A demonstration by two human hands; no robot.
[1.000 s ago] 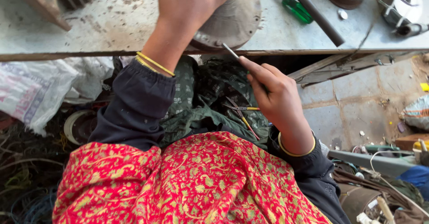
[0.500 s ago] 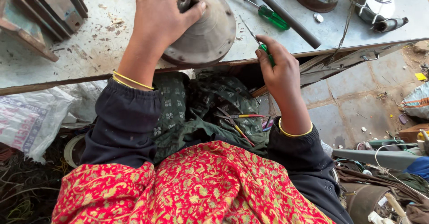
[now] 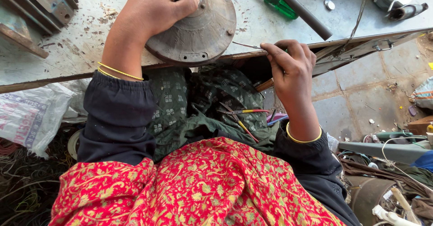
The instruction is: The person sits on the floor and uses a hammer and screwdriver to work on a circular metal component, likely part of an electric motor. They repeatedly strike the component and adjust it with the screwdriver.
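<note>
On the scuffed grey surface [image 3: 67, 45], the left hand [image 3: 155, 7] is gripping the round metal cover [image 3: 198, 32]; the right hand [image 3: 291, 63] fingers are pinching a thin screwdriver [image 3: 247, 46], pointing leftward at its rim.

My left hand [image 3: 155, 9] covers the middle of the round metal cover [image 3: 198, 32], and the shaft in its grip is cut off by the top edge. My right hand [image 3: 293, 68] hides the handle of the thin tool [image 3: 247, 45]; only its metal shank shows. The green screwdriver [image 3: 279, 5] loses its tip at the top edge. The counter [image 3: 67, 50] runs out of view.
</note>
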